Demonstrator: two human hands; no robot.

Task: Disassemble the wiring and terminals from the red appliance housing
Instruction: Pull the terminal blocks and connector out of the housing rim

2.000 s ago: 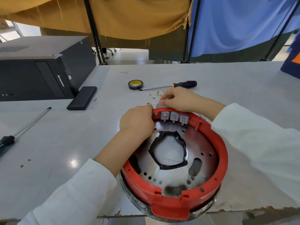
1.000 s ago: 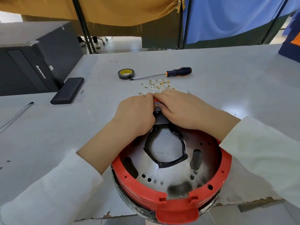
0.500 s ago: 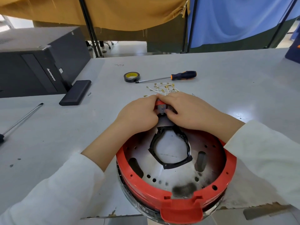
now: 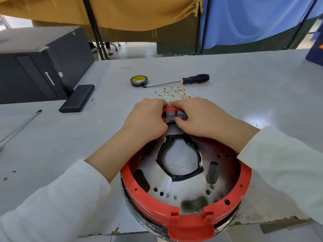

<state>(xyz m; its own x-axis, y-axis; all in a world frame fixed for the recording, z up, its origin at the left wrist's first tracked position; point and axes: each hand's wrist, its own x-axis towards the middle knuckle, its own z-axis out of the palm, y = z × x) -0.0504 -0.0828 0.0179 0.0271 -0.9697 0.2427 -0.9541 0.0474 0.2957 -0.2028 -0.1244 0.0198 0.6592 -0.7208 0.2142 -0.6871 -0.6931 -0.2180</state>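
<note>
1. The red appliance housing lay at the near edge of the tabletop, open side up; a perforated metal plate filled its interior; a ring of black tape bordered the plate's central opening.
2. Grey terminals sat in a row on the inner face of the housing's far rim; only two showed between the hands.
3. The left hand rested on the far rim to the left of the terminals; its fingers were curled tightly around the rim and the nearest terminal.
4. The right hand rested on the rim to the right; its fingers were curled and pressed against the terminals from below; the two hands almost touched.
5. Loose wires with brass terminals lay in a small heap on the tabletop, just beyond the hands.
6. A screwdriver with a black and orange handle lay beyond the heap; a roll of black tape with a yellow core lay just beside its tip.
7. A flat black case lay to the left, against a black computer tower; a second screwdriver shaft lay near the left edge.
8. Yellow and blue cloths hung behind the tabletop.
</note>
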